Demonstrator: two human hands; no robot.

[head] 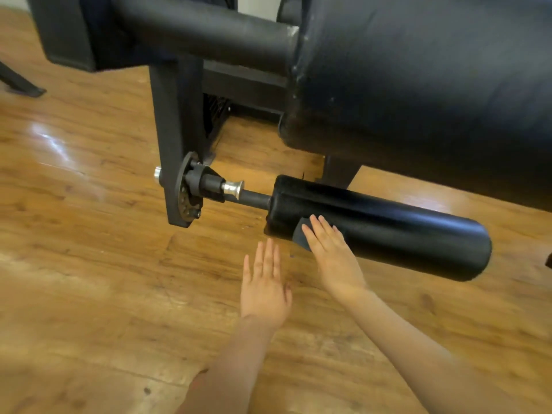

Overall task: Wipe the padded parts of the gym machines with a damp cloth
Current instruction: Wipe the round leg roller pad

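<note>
A black padded roller sticks out to the right from the machine's lower arm, low over the floor. My right hand lies flat with straight fingers on a dark grey cloth, pressing it against the roller's near side close to its left end. Most of the cloth is hidden under that hand. My left hand hovers flat, fingers straight, just left of the right hand and below the roller, holding nothing. A much larger black padded roller fills the upper right.
The machine's black steel upright stands left of the roller, with a perforated adjuster disc and a silver pull knob. A thick black bar crosses above. Glossy wooden floor surrounds everything; another machine's foot is far left.
</note>
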